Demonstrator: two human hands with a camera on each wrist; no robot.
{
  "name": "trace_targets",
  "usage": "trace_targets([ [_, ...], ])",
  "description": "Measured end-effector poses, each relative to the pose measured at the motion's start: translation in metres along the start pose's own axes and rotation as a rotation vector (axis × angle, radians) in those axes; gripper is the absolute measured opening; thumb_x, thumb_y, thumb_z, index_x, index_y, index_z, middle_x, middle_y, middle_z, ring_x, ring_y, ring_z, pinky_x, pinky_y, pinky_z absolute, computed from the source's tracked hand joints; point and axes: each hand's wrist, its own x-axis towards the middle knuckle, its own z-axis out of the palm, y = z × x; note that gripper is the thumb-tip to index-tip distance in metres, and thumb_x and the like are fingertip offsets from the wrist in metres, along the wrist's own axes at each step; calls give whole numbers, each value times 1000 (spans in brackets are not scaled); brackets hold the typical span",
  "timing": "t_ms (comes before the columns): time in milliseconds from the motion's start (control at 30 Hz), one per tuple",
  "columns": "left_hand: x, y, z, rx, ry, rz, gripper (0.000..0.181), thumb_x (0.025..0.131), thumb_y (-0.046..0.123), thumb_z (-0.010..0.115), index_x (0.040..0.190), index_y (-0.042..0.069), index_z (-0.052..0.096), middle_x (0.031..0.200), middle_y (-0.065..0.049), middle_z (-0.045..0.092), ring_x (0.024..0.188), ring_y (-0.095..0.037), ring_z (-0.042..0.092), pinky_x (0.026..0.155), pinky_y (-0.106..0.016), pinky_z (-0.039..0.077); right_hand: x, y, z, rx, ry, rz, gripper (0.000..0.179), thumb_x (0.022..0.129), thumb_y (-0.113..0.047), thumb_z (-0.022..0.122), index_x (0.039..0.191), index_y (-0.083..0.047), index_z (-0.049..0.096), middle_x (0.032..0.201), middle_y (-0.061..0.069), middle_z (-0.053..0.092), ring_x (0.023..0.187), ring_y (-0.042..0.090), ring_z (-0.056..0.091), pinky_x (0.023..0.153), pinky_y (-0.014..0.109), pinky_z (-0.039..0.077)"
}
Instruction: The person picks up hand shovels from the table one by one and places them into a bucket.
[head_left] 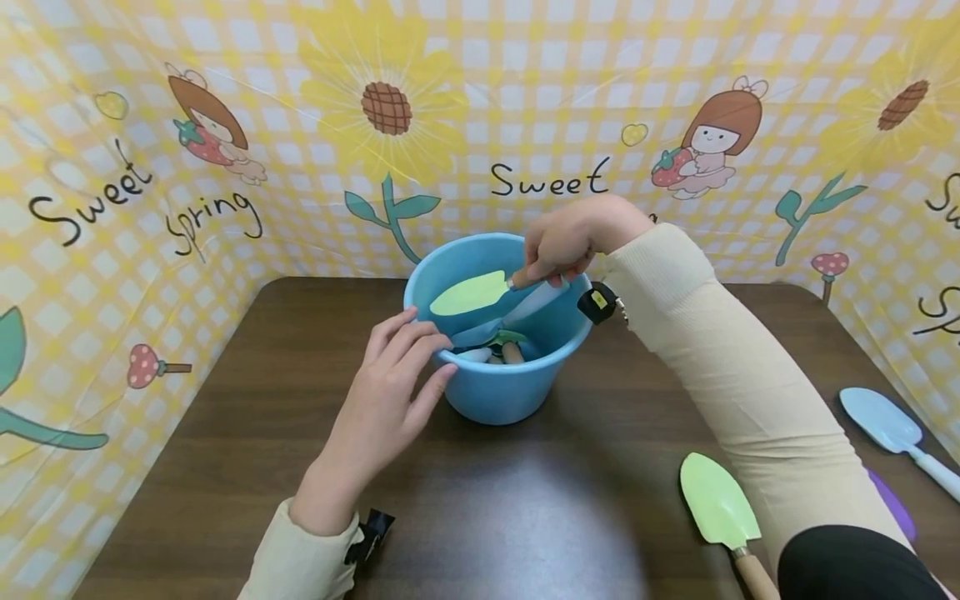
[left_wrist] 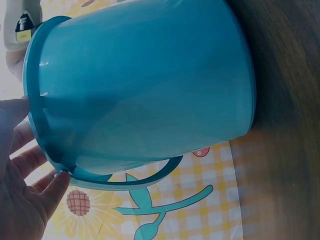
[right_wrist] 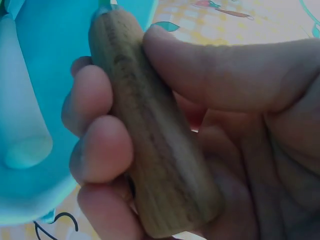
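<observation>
A blue bucket (head_left: 498,390) stands upright on the table. My left hand (head_left: 390,387) holds its near-left rim, fingers over the edge and thumb on the outer side. From the left wrist view, the bucket wall (left_wrist: 145,85) fills the picture, with a curved handle (left_wrist: 145,182) hanging off the rim. Over the bucket's opening, my right hand (head_left: 573,237) grips a green trowel (head_left: 471,293) by its wooden handle (right_wrist: 145,125), its blade pointing left. Inside the bucket lie a blue trowel (head_left: 536,302), leaning on the far-right wall, and several partly hidden tools.
Another green trowel (head_left: 716,500) with a wooden handle lies at the front right of the dark wooden table (head_left: 285,400). Farther right is a light blue trowel (head_left: 885,421); a purple piece (head_left: 892,504) shows partly behind my sleeve. Patterned cloth (head_left: 480,108) encloses the back and sides.
</observation>
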Motion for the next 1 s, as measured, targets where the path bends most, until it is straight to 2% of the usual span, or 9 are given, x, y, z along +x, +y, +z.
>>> trace_targets([
  [167,0,0,0,3,2,5,23,90,16,74,110,6,67,116,-10,64,133,-36,45,112,-51,44,9,-8,-3,15,-47,40,49,102,-35,55,59,-14,43,62,0,51,51,10,39,54,21,33],
  [367,1,0,-1,0,-3,-1,24,90,16,74,110,6,67,117,-10,64,133,-36,45,112,-52,44,17,-16,-5,-73,-66,87,47,101,-36,57,61,-13,49,64,1,54,54,12,41,55,22,35],
  [567,1,1,-1,0,-10,-3,22,90,16,74,109,6,67,118,-11,64,133,-38,45,112,-52,44,23,-17,-3,-103,-78,112,45,99,-38,61,63,-12,53,65,1,55,57,13,46,55,22,37],
  [833,0,1,-1,6,-14,-10,23,90,17,74,110,6,67,117,-11,64,133,-38,45,111,-53,44,33,-16,0,-123,-82,122,40,99,-31,61,65,-13,53,68,1,58,60,12,47,59,23,40],
  [1000,0,1,-2,6,-16,-12,24,90,17,74,110,6,67,117,-11,64,134,-37,44,111,-53,44,38,-16,3,-151,-58,105,36,99,-31,61,69,-12,58,69,0,58,60,12,46,57,22,40],
])
